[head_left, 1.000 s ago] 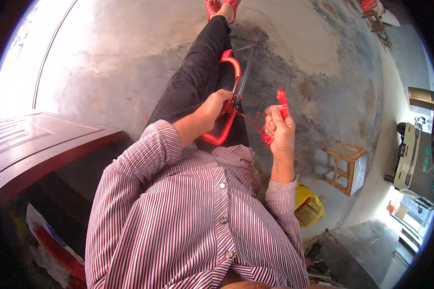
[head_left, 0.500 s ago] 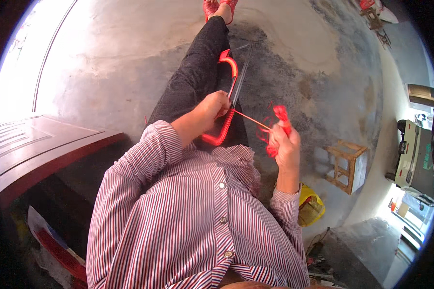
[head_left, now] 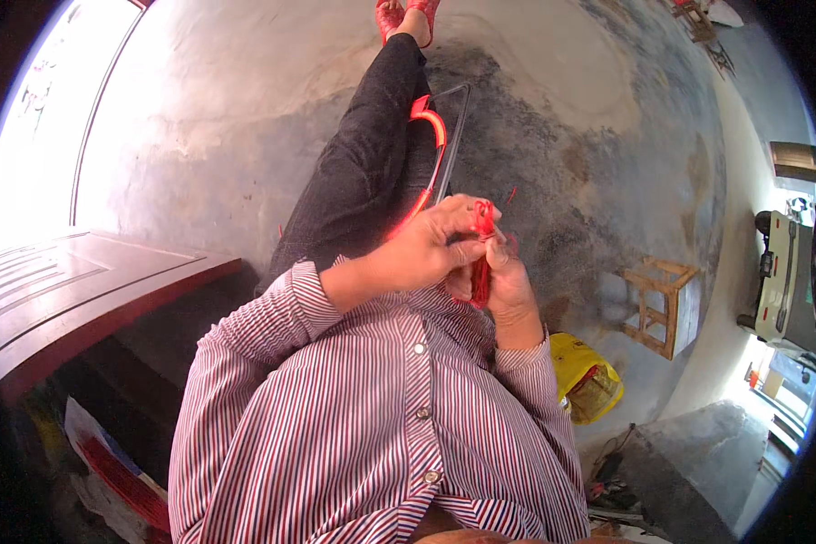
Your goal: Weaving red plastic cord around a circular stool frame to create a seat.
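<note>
Both hands are together in front of my waist, on a small bundle of red cord (head_left: pixel 480 283). My left hand (head_left: pixel 431 247) pinches the looped top of the bundle between thumb and fingers. My right hand (head_left: pixel 508 283) is closed around its lower part from the right. Just beyond the hands, over my legs, lies a curved piece wound in red cord (head_left: pixel 437 127). Its near end disappears behind my left hand. Alongside it runs a thin grey metal frame (head_left: pixel 458 131), whose near end the left hand also hides.
At the left is a brown panelled tabletop (head_left: pixel 109 281) with a dark red edge. A wooden stool (head_left: pixel 662 304) stands on the floor to the right. A yellow bag (head_left: pixel 585 376) lies by my right forearm. My outstretched legs (head_left: pixel 363 136) reach across the concrete floor.
My right hand has moved left with the cord bundle to meet my left hand. The left hand has left the wound piece and taken hold of the bundle. The stretched strand no longer shows.
</note>
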Demonstrator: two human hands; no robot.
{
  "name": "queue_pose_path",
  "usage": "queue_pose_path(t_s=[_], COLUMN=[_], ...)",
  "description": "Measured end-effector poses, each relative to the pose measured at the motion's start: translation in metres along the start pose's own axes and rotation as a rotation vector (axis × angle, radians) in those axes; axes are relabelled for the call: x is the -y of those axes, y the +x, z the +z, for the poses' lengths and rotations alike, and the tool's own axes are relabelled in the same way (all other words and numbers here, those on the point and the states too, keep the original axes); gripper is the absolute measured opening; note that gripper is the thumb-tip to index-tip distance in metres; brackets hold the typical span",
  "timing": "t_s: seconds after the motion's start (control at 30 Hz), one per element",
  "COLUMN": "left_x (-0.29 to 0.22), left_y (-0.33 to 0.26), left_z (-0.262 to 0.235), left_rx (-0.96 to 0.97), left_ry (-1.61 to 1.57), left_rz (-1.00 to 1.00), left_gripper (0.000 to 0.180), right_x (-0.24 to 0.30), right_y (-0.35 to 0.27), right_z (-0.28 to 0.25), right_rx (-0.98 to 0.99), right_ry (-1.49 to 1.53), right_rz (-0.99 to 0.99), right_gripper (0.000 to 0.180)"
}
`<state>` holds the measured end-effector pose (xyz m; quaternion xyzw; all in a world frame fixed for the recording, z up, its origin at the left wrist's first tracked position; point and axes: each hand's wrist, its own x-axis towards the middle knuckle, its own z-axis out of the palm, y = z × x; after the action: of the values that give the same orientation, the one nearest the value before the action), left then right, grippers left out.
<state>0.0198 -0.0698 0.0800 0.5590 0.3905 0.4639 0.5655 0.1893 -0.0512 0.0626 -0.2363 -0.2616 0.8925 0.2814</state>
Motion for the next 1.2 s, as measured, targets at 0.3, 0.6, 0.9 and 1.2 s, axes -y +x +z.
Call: queue_pose_path(t_s=[0.3, 0.6, 0.9, 1.2], left_x=[-0.02, 0.035, 0.056, 0.08], left_y=[0.022, -0.001, 0.013, 0.018], left_z=[-0.097, -0.05, -0.061, -0.039], left_rx=[-0.31, 0.162, -0.421, -0.253], left_ry=[-0.765, 1.167, 0.606, -0.511], left_rz=[-0.098, -0.252, -0.135, -0.719], left_gripper=[0.017, 0.012, 0.029, 0.039], right_x=[0.025, -0.001, 0.07, 0.144], right_y=[0.03, 0.063, -0.002, -0.134], right_z=[-0.056, -0.045, -0.078, -0.138], right_rx=[0.104, -0.082, -0.311, -0.715], right_ry=[0.199, -1.075, -0.379, 0.01], right_rz=[0.012, -0.047, -0.549, -0.925], right_gripper=[0.048, 0.03, 0.007, 0.011])
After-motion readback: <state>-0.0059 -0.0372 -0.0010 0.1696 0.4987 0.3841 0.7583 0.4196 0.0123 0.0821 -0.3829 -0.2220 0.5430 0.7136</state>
